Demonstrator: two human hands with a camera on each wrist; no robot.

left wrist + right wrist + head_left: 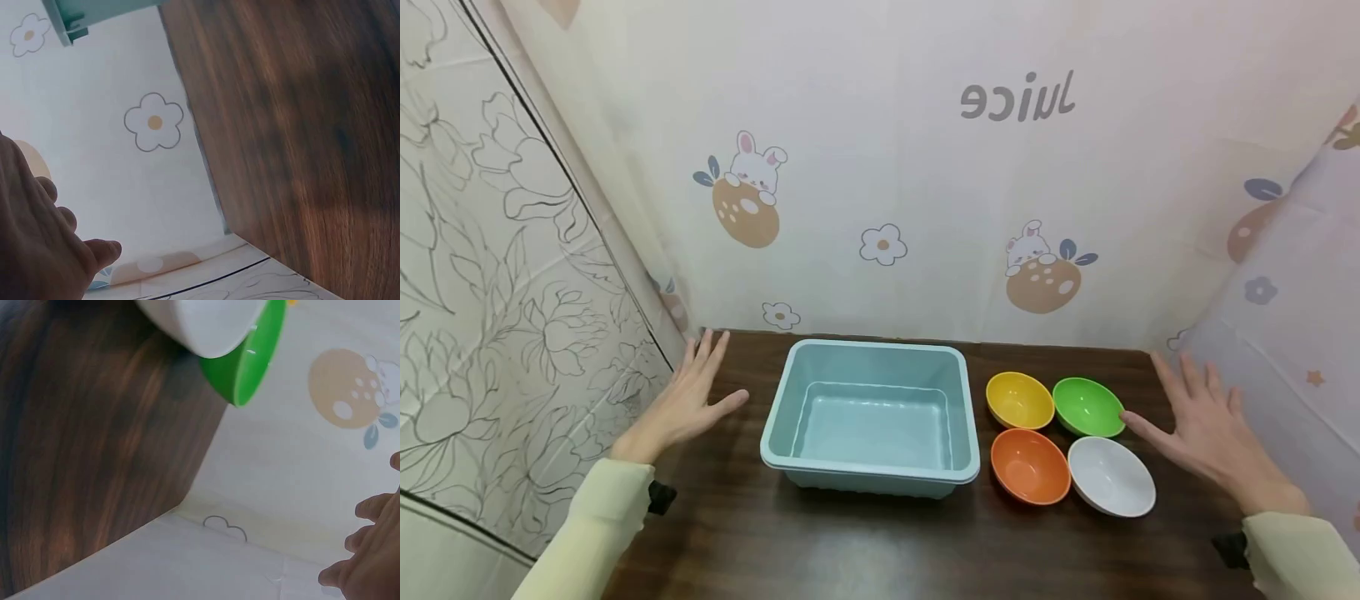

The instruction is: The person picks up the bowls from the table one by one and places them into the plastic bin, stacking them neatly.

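A light blue plastic tub (871, 473) stands empty in the middle of a dark wooden table (850, 550). To its right sit a yellow bowl (1019, 400), a green bowl (1087, 407), an orange bowl (1030, 467) and a white bowl (1111, 476), packed in a square. My left hand (688, 398) lies flat with spread fingers left of the tub, holding nothing. My right hand (1210, 433) lies flat with spread fingers right of the bowls, its thumb near the green bowl. The right wrist view shows the green bowl (247, 362) and white bowl (200, 322) from the side.
Patterned cloth walls (925, 167) close in the table at the back, left and right. The left wrist view shows the tub's corner (72, 19) and table wood (300, 125). Bare table lies in front of the tub and bowls.
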